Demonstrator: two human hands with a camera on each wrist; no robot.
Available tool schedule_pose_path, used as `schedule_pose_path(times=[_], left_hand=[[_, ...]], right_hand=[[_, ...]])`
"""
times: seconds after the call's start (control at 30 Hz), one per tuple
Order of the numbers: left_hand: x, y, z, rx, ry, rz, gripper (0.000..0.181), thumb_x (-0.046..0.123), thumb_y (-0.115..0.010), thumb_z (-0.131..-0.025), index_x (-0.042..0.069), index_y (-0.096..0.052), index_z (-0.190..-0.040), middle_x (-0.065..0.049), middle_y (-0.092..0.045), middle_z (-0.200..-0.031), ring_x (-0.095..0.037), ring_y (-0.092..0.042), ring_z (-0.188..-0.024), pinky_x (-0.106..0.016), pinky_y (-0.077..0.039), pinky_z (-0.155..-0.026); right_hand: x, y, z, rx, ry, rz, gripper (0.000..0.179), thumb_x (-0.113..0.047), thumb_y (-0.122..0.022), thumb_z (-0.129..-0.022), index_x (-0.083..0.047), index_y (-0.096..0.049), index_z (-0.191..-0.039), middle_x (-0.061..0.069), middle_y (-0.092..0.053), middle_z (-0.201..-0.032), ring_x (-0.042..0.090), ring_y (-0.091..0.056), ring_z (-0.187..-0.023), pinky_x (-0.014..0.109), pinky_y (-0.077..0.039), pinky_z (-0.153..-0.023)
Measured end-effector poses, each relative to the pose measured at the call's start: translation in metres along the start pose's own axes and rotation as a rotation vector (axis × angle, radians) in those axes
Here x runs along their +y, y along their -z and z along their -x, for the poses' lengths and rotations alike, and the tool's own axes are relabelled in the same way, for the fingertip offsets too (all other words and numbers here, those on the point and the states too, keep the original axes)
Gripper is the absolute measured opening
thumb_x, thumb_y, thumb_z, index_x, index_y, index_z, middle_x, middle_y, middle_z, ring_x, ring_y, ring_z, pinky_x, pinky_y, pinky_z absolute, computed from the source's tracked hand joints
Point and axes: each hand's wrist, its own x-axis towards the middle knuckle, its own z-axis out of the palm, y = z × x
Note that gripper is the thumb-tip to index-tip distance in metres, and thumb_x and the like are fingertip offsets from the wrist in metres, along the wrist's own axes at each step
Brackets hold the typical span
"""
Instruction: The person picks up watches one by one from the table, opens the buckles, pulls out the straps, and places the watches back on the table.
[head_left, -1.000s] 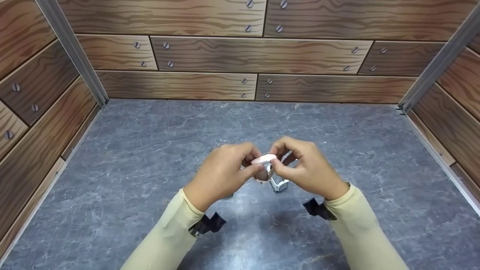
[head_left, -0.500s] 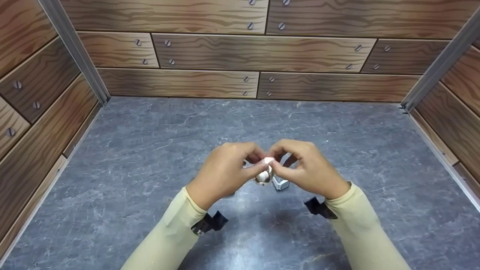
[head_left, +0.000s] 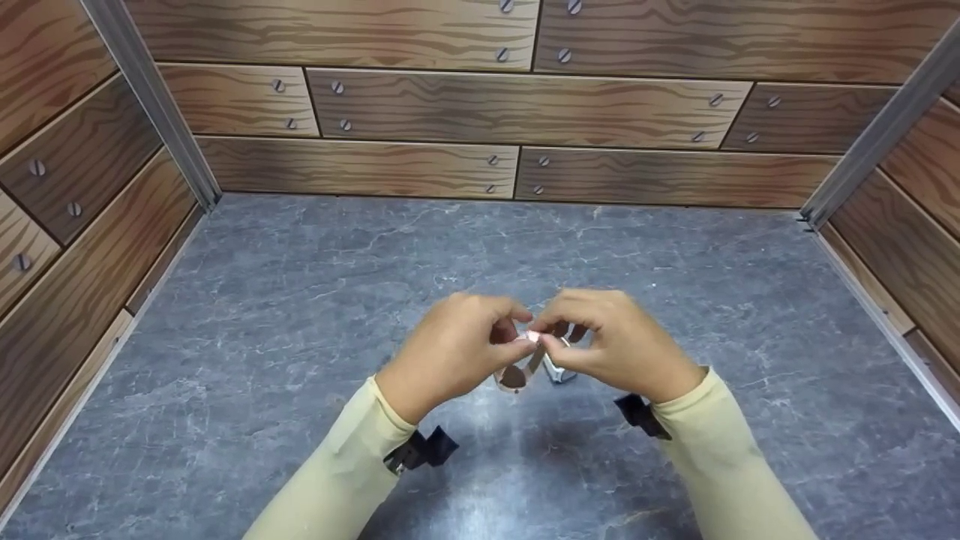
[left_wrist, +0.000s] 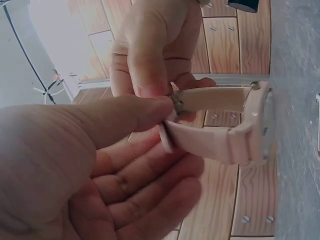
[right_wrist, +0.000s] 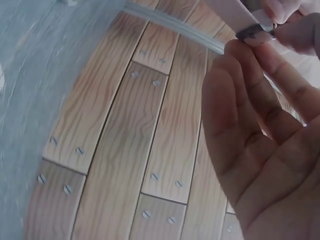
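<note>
A pale pink wristwatch (head_left: 515,379) hangs from the fingertips of both hands, its case lowest, over the tabletop. In the left wrist view the watch strap (left_wrist: 205,141) is bent into a loop, with its ends meeting at the buckle (left_wrist: 177,102). My left hand (head_left: 450,349) pinches the strap near the buckle between thumb and fingers. From the other side my right hand (head_left: 611,337) pinches the joined end; fingertips partly hide the buckle. Just behind the right thumb, a white watch (head_left: 559,373) lies on the table, partly covered by that hand.
The grey marbled tabletop (head_left: 337,262) spreads beneath both hands. Wood-patterned panels (head_left: 420,105) enclose the back and sides, with metal posts (head_left: 150,97) at the corners. A black wrist mount (head_left: 424,448) sits under the left sleeve, another (head_left: 641,417) under the right.
Both hands have come lower, and the pink watch now hangs further down and left. The strap ends, spread flat between the hands earlier, are drawn together at the fingertips.
</note>
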Motion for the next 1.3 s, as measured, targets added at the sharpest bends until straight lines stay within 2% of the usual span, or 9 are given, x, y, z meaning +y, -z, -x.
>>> schedule_pose_path(times=[0.1,0.2,0.47,0.6,0.7,0.8,1.03,1.17,1.3], left_hand=[[-0.0009,-0.0019,0.0007,-0.022,0.015,0.023,0.014,0.022,-0.074,-0.097,0.013,-0.080,-0.105,0.010,-0.073,-0.075,-0.001,-0.061,-0.059,-0.023,-0.051,-0.059],[-0.0005,-0.0021,0.0019,-0.030,0.030,0.059,0.009,0.019,-0.074,-0.097,0.013,-0.081,-0.097,0.009,-0.073,-0.074,-0.001,-0.064,-0.059,-0.022,-0.050,-0.057],[0.0002,-0.0022,0.0021,-0.035,0.020,0.078,0.009,0.016,-0.072,-0.098,0.012,-0.080,-0.097,0.007,-0.075,-0.076,-0.002,-0.067,-0.062,-0.022,-0.053,-0.059],[-0.0001,-0.0048,0.0012,-0.061,-0.005,0.033,0.012,0.016,-0.069,-0.100,0.011,-0.080,-0.098,0.006,-0.074,-0.085,-0.001,-0.066,-0.070,-0.023,-0.054,-0.067],[-0.0003,-0.0067,0.0010,-0.094,0.001,0.035,0.012,0.015,-0.068,-0.101,0.010,-0.078,-0.101,0.004,-0.073,-0.091,-0.001,-0.067,-0.076,-0.023,-0.055,-0.072],[-0.0006,-0.0079,0.0008,-0.115,0.013,0.064,0.012,0.015,-0.068,-0.102,0.008,-0.077,-0.103,0.001,-0.074,-0.096,-0.001,-0.070,-0.074,-0.023,-0.056,-0.073],[-0.0009,-0.0090,-0.0002,-0.069,-0.038,-0.006,0.011,0.013,-0.066,-0.101,0.010,-0.076,-0.096,0.004,-0.071,-0.089,0.000,-0.065,-0.071,-0.022,-0.054,-0.068],[-0.0008,-0.0085,0.0001,-0.049,-0.042,0.023,0.011,0.008,-0.065,-0.096,0.010,-0.075,-0.094,0.005,-0.068,-0.086,0.000,-0.065,-0.069,-0.022,-0.053,-0.063],[-0.0017,-0.0076,-0.0009,-0.038,-0.034,0.025,0.008,0.015,-0.069,-0.098,0.013,-0.075,-0.094,0.008,-0.069,-0.084,0.000,-0.063,-0.068,-0.023,-0.052,-0.063]], right_hand=[[-0.0008,-0.0023,0.0008,-0.019,0.026,0.101,0.015,0.001,-0.074,-0.087,-0.012,-0.074,-0.095,-0.006,-0.071,-0.087,0.006,-0.065,-0.075,0.022,-0.056,-0.066],[-0.0008,-0.0047,0.0004,-0.022,0.068,0.150,0.014,0.000,-0.073,-0.086,-0.011,-0.072,-0.094,-0.005,-0.070,-0.087,0.007,-0.065,-0.075,0.022,-0.057,-0.067],[0.0008,-0.0061,0.0006,-0.036,0.112,0.059,0.020,0.008,-0.069,-0.086,-0.011,-0.070,-0.094,-0.004,-0.071,-0.087,0.006,-0.069,-0.076,0.023,-0.058,-0.067],[0.0005,-0.0050,0.0009,-0.046,0.167,0.053,0.027,0.013,-0.068,-0.082,-0.013,-0.069,-0.086,-0.006,-0.067,-0.078,0.004,-0.060,-0.065,0.015,-0.050,-0.060],[0.0000,-0.0041,0.0010,-0.061,0.203,0.060,0.031,0.015,-0.067,-0.079,-0.015,-0.066,-0.083,-0.007,-0.060,-0.072,0.003,-0.050,-0.061,0.014,-0.042,-0.056],[-0.0005,-0.0037,0.0005,-0.074,0.212,0.073,0.031,0.015,-0.067,-0.079,-0.016,-0.065,-0.083,-0.007,-0.058,-0.072,0.003,-0.049,-0.061,0.014,-0.042,-0.055],[-0.0018,-0.0043,-0.0010,-0.084,0.203,0.166,0.029,0.013,-0.066,-0.078,-0.015,-0.057,-0.078,-0.005,-0.053,-0.070,0.006,-0.045,-0.059,0.017,-0.039,-0.054],[-0.0030,-0.0036,-0.0010,-0.075,0.198,0.171,0.028,0.012,-0.066,-0.079,-0.014,-0.057,-0.080,-0.006,-0.055,-0.072,0.005,-0.046,-0.059,0.016,-0.040,-0.053],[-0.0039,-0.0024,-0.0001,-0.066,0.198,0.183,0.027,0.011,-0.068,-0.079,-0.014,-0.058,-0.081,-0.007,-0.057,-0.073,0.005,-0.048,-0.059,0.016,-0.040,-0.054]])
